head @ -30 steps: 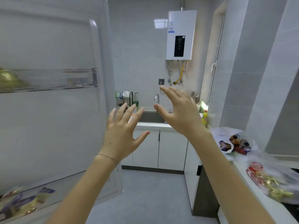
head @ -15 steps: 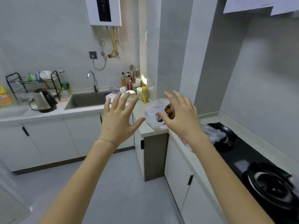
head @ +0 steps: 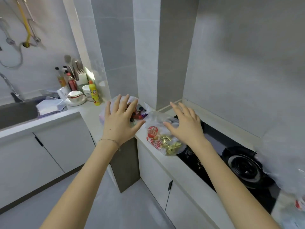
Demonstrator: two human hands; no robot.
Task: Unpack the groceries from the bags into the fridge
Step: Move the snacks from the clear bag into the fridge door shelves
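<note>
Grey tiled walls (head: 247,55), white cabinets (head: 57,146), grey floor (head: 115,205), possibly a sink (head: 16,113).

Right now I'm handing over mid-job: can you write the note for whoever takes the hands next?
Left hand: open, fingers spread, holding nothing, over the corner bag.
Right hand: open, empty, over the bag of gold and red packets at the edge of the hob.
Both bags sit on the counter, still holding goods.
The fridge is out of view, so what is already stowed cannot be told.
Left to do: take items out and carry them to the fridge.

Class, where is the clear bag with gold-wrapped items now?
Head view, right of centre: the clear bag lies on the counter edge, beside the right hand, at the black hob's left end.
</note>
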